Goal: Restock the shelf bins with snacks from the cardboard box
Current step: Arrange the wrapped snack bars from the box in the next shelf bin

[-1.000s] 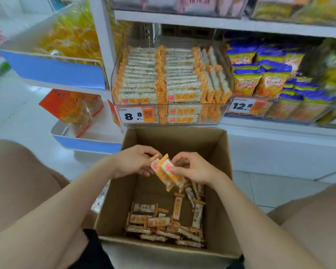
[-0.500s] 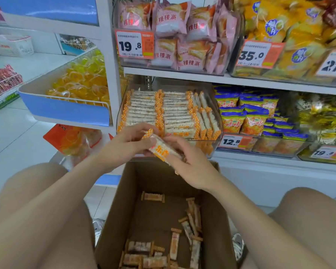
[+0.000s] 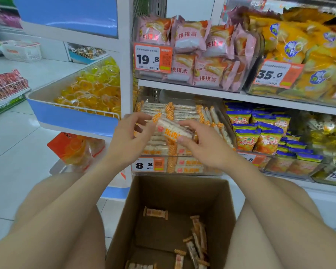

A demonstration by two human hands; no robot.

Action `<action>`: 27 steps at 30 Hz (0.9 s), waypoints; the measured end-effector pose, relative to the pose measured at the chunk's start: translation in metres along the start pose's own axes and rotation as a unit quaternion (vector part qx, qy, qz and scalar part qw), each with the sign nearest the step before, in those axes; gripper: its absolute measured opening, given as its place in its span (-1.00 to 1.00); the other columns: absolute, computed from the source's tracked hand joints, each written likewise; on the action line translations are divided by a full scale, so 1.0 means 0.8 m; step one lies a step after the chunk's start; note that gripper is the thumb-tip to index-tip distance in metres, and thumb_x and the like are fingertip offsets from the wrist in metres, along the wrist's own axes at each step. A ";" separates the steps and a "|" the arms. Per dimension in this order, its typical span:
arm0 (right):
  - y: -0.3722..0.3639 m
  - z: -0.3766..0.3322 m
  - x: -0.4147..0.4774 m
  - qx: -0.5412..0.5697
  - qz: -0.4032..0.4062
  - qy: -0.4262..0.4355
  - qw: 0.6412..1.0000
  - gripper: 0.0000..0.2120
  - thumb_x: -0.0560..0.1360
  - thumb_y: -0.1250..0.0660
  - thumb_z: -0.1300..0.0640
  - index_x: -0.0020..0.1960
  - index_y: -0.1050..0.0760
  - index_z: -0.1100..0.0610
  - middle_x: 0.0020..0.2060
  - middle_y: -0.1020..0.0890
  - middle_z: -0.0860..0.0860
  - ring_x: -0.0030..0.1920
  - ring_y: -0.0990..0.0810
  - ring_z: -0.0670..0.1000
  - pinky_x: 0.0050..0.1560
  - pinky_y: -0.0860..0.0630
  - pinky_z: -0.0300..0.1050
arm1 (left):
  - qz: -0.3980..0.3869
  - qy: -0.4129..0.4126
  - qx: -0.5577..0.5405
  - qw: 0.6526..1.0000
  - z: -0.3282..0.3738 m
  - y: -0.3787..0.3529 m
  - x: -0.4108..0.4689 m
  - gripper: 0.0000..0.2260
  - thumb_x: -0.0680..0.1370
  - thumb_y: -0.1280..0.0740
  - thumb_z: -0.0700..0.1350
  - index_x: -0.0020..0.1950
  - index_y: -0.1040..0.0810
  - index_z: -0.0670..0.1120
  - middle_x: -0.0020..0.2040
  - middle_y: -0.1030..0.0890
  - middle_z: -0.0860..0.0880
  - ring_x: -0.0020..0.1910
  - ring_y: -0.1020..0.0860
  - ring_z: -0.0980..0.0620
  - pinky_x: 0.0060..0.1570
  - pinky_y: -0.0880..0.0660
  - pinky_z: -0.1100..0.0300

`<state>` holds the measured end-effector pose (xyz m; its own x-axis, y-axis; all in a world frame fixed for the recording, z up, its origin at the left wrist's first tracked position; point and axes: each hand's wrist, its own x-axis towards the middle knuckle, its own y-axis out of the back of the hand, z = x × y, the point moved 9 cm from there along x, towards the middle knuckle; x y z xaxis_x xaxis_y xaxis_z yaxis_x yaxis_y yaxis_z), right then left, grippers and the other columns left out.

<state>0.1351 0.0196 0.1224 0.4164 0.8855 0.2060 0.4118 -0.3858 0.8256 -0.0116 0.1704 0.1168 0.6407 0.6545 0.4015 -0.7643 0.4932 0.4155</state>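
Closest to me, between my bare knees, stands the cardboard box (image 3: 182, 189), its near edge cut off by the bottom of the view. A few loose bars (image 3: 155, 212) lie on its floor, some running out of the picture. Above the box, my left hand (image 3: 128, 140) pinches the orange end of a small stack of snack bars (image 3: 171, 129). My right hand (image 3: 204, 146) clamps the other end between thumb and curled fingers. My fingers cover part of the stack, so I cannot count the bars. The stack is over the clear bin (image 3: 184, 172), just above the rows already in it; whether it touches them I cannot tell. My wrists hide part of the bin's front beside the price tag (image 3: 147, 165). Farther up, pink bags (image 3: 192, 55) fill the next shelf, their print blurred.
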 end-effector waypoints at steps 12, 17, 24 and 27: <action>-0.040 -0.004 0.148 -0.157 0.129 -0.004 0.979 -0.54 0.67 -0.27 0.24 0.56 -0.33 0.14 0.39 -0.46 0.17 0.38 -0.34 0.22 0.37 -0.23 0.08 | -0.150 -0.013 0.350 0.925 -0.056 -0.026 0.060 -0.39 0.52 -0.11 0.26 0.51 -0.40 0.03 0.60 -0.25 0.01 0.50 -0.11 -0.11 0.38 -0.20 -0.15; -0.052 0.030 0.228 -0.185 0.099 -0.056 0.976 -0.65 0.68 -0.24 0.18 0.45 -0.39 0.22 0.31 -0.56 0.26 0.34 -0.46 0.30 0.32 -0.29 0.10 | -0.175 -0.068 0.405 0.895 -0.062 -0.053 0.067 -0.34 0.53 0.06 0.33 0.49 -0.41 0.05 0.51 -0.37 0.07 0.46 -0.20 -0.06 0.29 -0.21 -0.12; -0.069 0.038 0.265 -0.195 0.057 -0.090 0.975 -0.48 0.62 -0.25 0.19 0.56 -0.31 -0.07 0.42 -0.51 0.16 0.46 -0.38 0.29 0.39 -0.28 0.18 | -0.157 -0.059 0.412 0.896 -0.064 -0.058 0.074 -0.41 0.50 0.05 0.27 0.37 -0.45 0.02 0.33 -0.46 0.05 0.30 -0.26 -0.06 0.17 -0.26 -0.11; -0.072 0.031 0.266 -0.241 0.052 -0.079 0.966 -0.37 0.56 -0.23 0.24 0.61 -0.29 -0.01 0.45 -0.49 0.18 0.49 -0.36 0.29 0.49 -0.22 0.21 | -0.144 -0.060 0.422 0.893 -0.062 -0.059 0.072 -0.34 0.46 0.14 0.28 0.36 -0.44 0.02 0.33 -0.46 0.04 0.29 -0.27 -0.07 0.14 -0.27 -0.10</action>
<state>0.2203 0.2236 0.1055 0.5692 0.7831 0.2507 -0.0488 -0.2722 0.9610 0.0575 0.2132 0.0796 0.8437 0.4784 0.2433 -0.2720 -0.0096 0.9622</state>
